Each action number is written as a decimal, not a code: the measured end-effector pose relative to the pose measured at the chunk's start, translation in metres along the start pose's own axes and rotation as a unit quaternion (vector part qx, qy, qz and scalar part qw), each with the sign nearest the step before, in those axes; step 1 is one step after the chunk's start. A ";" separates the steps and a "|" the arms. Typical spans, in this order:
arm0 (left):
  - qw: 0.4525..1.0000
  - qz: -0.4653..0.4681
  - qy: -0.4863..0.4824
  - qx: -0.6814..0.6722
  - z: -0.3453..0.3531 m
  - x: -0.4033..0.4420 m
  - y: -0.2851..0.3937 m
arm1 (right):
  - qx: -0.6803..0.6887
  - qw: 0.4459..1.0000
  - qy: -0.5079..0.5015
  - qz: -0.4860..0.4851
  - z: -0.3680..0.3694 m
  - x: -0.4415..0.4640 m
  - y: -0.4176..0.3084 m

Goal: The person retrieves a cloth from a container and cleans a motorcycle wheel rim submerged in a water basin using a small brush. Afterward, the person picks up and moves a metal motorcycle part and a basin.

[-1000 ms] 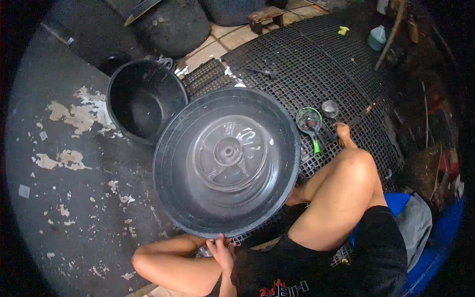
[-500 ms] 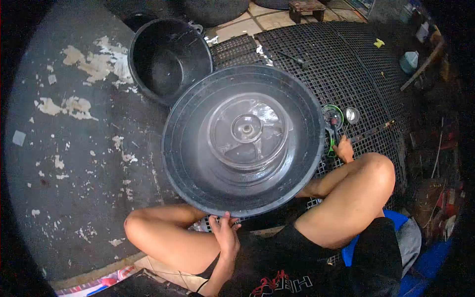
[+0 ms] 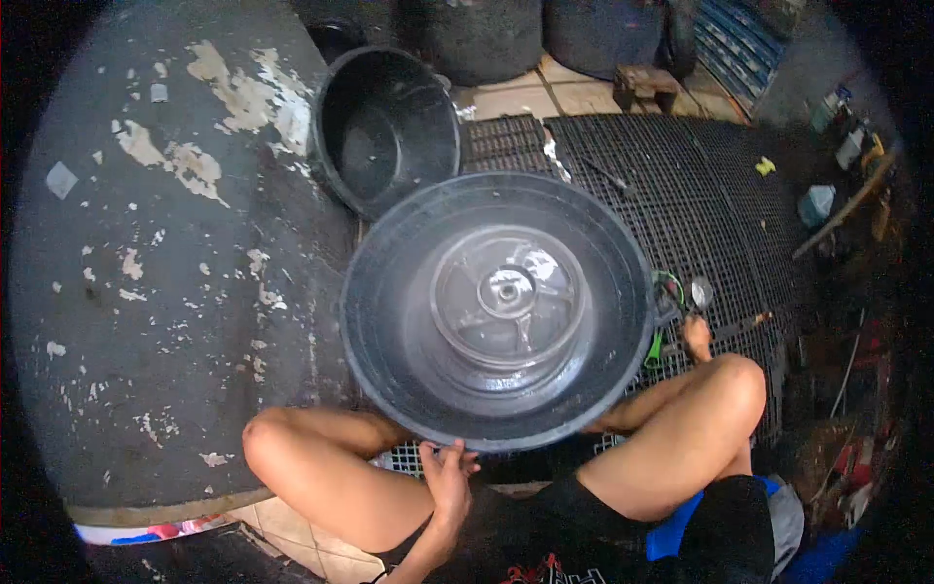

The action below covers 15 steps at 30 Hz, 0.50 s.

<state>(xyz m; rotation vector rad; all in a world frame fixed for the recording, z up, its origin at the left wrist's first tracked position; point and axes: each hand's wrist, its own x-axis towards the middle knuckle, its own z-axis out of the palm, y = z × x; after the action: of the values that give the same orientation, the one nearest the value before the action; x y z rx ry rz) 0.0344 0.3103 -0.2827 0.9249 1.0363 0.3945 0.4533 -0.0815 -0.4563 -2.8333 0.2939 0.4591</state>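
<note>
A large dark plastic basin (image 3: 389,389) stands between my bent legs. Inside it sits a spoked wheel rim (image 3: 520,336), wet and grey with a round hub at its middle. My left hand (image 3: 448,484) rests at the basin's near edge, its fingers apart and the fingertips touching the rim. To the right of the basin, my right hand (image 3: 697,338) is closed around a thin dark-handled tool, whose working end is hard to make out. Beside that hand are a green-rimmed bowl (image 3: 669,287) and a small metal cup (image 3: 701,290). Something green (image 3: 655,348) lies just left of the hand.
Another dark tub (image 3: 379,136) stands behind the basin. Black grid matting (image 3: 720,195) covers the floor to the right, with a low wooden stool (image 3: 646,86) beyond. A worn grey surface (image 3: 175,321) fills the left. A whitish container (image 3: 816,205) stands far right.
The view has tilted up, so everything sits lower and the back of the room shows more. My right hand has drawn slightly back from the green-rimmed bowl with the tool. My left hand stays at the rim.
</note>
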 end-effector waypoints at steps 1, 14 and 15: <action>1.000 0.001 -0.001 0.008 0.000 0.000 0.000 | 0.026 0.999 0.025 -0.025 -0.007 0.005 -0.001; 0.998 -0.036 0.026 -0.049 0.003 0.000 -0.002 | -0.167 0.883 -0.086 -0.429 -0.192 -0.090 -0.261; 0.997 -0.035 0.030 -0.056 0.004 0.000 -0.002 | -0.207 0.850 -0.082 -0.477 -0.172 -0.073 -0.269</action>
<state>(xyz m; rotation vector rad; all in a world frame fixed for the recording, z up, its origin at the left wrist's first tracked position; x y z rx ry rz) 0.0374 0.3071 -0.2838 0.7789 1.0874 0.4202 0.4980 0.1360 -0.2155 -2.8121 -1.3342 0.5486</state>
